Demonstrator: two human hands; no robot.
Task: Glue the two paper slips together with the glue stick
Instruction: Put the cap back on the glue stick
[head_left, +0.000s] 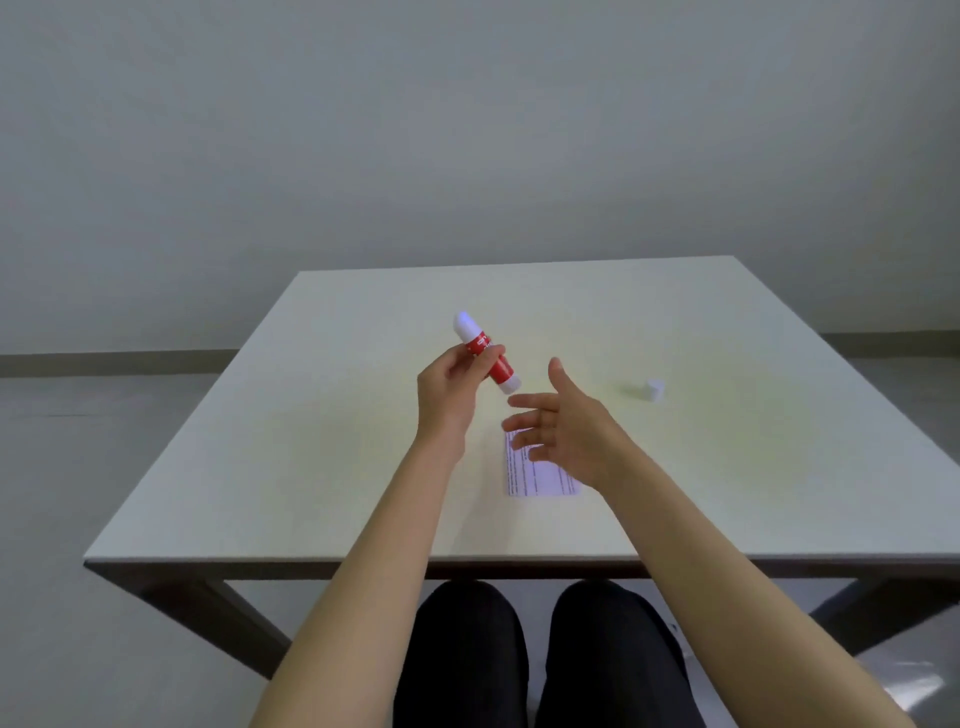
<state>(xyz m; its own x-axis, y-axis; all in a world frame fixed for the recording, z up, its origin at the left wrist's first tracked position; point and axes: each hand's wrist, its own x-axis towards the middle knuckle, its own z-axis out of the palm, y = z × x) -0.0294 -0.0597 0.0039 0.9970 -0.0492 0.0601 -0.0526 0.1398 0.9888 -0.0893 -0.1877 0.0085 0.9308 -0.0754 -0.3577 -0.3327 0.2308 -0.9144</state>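
My left hand (449, 397) grips a red and white glue stick (485, 353) above the table, tilted with one white end up and to the left. My right hand (563, 426) hovers open beside it, fingers spread and pointing left, holding nothing. Under the right hand lies a white paper slip (540, 475) with printed lines, partly hidden by the fingers and wrist. I cannot tell whether it is one slip or two stacked. A small white cap (654, 389) stands on the table to the right.
The pale table (311, 467) reaches to a near edge just in front of my lap. My dark-trousered knees show below that edge. A grey wall and floor lie beyond.
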